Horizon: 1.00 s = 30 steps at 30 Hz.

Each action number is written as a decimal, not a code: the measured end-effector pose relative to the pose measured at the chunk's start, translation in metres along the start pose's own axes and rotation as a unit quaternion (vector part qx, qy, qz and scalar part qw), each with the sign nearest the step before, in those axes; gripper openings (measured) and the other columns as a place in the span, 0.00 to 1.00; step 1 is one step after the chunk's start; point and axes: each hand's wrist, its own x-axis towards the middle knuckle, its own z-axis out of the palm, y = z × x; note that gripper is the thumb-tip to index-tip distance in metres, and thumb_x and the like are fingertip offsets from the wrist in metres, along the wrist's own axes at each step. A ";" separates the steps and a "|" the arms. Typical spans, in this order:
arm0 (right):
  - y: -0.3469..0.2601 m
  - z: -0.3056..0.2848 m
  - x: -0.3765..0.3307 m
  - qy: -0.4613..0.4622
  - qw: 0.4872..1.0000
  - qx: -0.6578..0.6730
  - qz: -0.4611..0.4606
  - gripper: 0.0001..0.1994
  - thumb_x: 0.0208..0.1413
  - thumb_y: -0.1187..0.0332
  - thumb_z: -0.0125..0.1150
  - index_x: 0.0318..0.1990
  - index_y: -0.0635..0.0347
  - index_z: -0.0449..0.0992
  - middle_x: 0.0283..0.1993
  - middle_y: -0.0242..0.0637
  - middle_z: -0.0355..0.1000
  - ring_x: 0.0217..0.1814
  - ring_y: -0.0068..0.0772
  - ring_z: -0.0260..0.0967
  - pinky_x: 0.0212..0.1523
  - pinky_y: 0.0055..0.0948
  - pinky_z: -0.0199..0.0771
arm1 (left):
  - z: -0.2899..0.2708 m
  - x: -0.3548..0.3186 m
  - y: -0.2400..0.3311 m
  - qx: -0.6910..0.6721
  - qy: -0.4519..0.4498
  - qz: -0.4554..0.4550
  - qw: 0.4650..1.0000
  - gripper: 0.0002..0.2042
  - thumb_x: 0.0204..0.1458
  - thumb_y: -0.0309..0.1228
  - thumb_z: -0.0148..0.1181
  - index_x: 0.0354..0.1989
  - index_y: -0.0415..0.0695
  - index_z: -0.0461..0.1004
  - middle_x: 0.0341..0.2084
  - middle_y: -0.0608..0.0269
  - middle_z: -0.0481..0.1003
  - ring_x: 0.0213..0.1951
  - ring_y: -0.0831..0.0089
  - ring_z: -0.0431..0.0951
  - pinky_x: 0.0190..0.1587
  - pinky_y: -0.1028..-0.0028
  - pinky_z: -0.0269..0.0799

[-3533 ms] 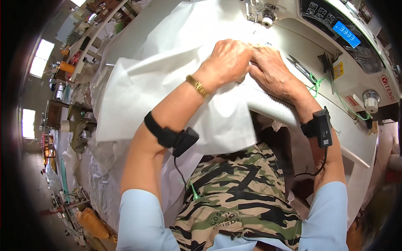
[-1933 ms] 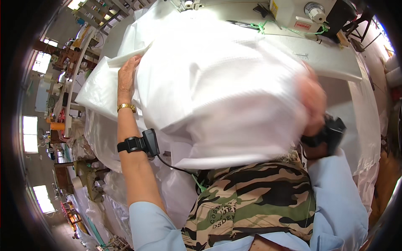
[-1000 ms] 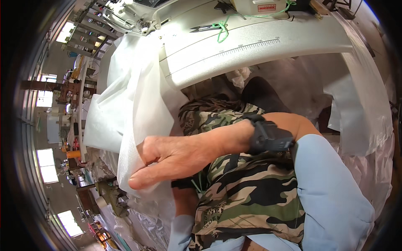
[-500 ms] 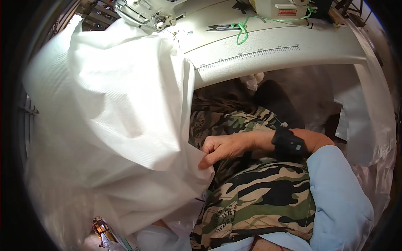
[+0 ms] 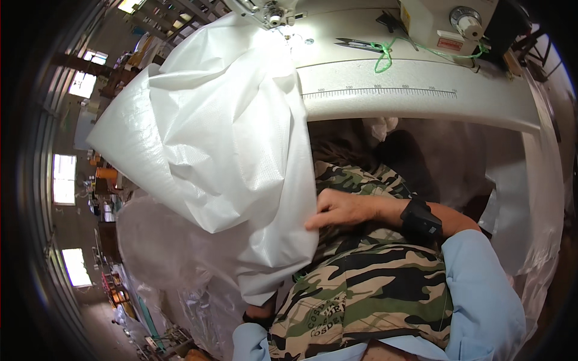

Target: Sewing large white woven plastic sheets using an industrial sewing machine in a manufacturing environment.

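Observation:
A large white woven plastic sheet (image 5: 223,150) hangs in folds from the sewing machine's needle area (image 5: 278,21) down toward my lap. My right hand (image 5: 343,207) is closed at the sheet's right edge, thumb and curled fingers pinching it. Below the sheet's lower edge, only the wrist and a little of my left hand (image 5: 262,311) show; its fingers are hidden behind the sheet. Thread snips (image 5: 356,44) lie on the machine table, tied to a green string (image 5: 385,57).
A pale machine bed (image 5: 415,102) with a printed ruler scale curves across the top. The machine's handwheel (image 5: 466,23) stands at upper right. Clear plastic sheeting (image 5: 186,265) bunches at lower left, and grey sheets (image 5: 512,204) hang at right. Windows and workshop clutter line the far left.
The white sheet's left part has swung inward and dropped, uncovering the room at left. My left wrist has come into view beneath it. My right hand still holds the edge.

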 end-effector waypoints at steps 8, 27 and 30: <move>0.051 -0.027 -0.027 0.191 0.950 -0.143 0.202 0.23 0.60 0.55 0.57 0.32 0.75 0.78 0.21 0.37 0.72 0.24 0.25 0.66 0.28 0.33 0.67 | -0.064 0.042 0.054 -0.503 -0.201 -0.025 0.841 0.28 0.54 0.12 0.43 0.67 0.38 0.66 0.65 0.50 0.67 0.69 0.58 0.64 0.70 0.67 0.54; 0.007 -0.040 -0.092 0.292 0.833 -0.433 0.184 0.15 0.60 0.61 0.62 0.34 0.68 0.78 0.20 0.39 0.72 0.23 0.32 0.70 0.29 0.31 0.71 | -0.121 0.122 -0.206 0.271 0.181 -0.178 0.929 0.27 0.59 0.41 0.59 0.65 0.42 0.67 0.68 0.52 0.63 0.69 0.56 0.61 0.69 0.60 0.58; -0.036 -0.026 -0.078 0.408 0.795 -0.447 0.024 0.15 0.60 0.57 0.62 0.31 0.62 0.75 0.23 0.48 0.72 0.28 0.52 0.74 0.29 0.40 0.71 | -0.126 0.126 -0.178 0.244 0.185 -0.186 0.934 0.25 0.59 0.36 0.59 0.64 0.41 0.67 0.67 0.54 0.64 0.66 0.55 0.65 0.68 0.59 0.57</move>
